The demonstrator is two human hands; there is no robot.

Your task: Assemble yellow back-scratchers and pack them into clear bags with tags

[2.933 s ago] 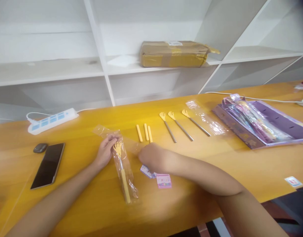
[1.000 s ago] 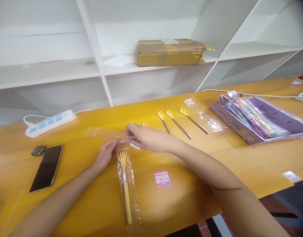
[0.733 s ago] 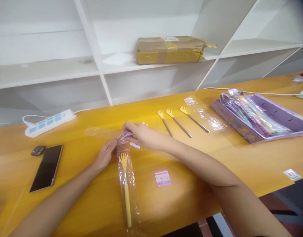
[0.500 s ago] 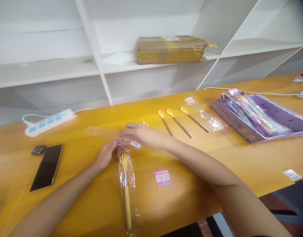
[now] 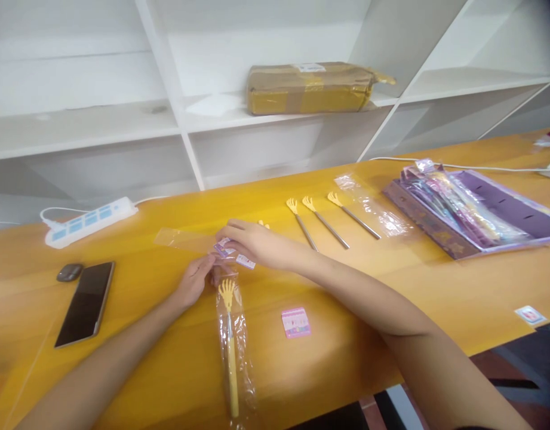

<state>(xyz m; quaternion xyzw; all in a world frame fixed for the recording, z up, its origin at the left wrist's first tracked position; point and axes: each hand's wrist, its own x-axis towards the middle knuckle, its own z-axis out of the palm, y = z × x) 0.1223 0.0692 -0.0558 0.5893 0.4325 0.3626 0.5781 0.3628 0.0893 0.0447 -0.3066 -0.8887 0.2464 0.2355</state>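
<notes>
Right now, your left hand (image 5: 195,282) pinches the mouth of the clear bag (image 5: 243,343), left of the frame's center, though some fingertips blur behind the film. Your right hand (image 5: 252,243) pinches a small purple card (image 5: 221,247) just beside that mouth, its fingers covering part of the print. You cannot tell whether the white-edged card (image 5: 245,261) below that palm is held or lying loose. The yellow scratcher (image 5: 232,370) lies inside the bag at lower center, and the bag's far end runs off the bottom edge. Only the tips of the yellow sticks (image 5: 263,224) show above your right hand, and your forearm meets the end of the leftmost metal rod (image 5: 307,232). Compared with the earliest frame, the scratcher sits lower, your right hand is up at the bag, and the pink card (image 5: 295,322) lies alone on the tabletop (image 5: 346,370).
</notes>
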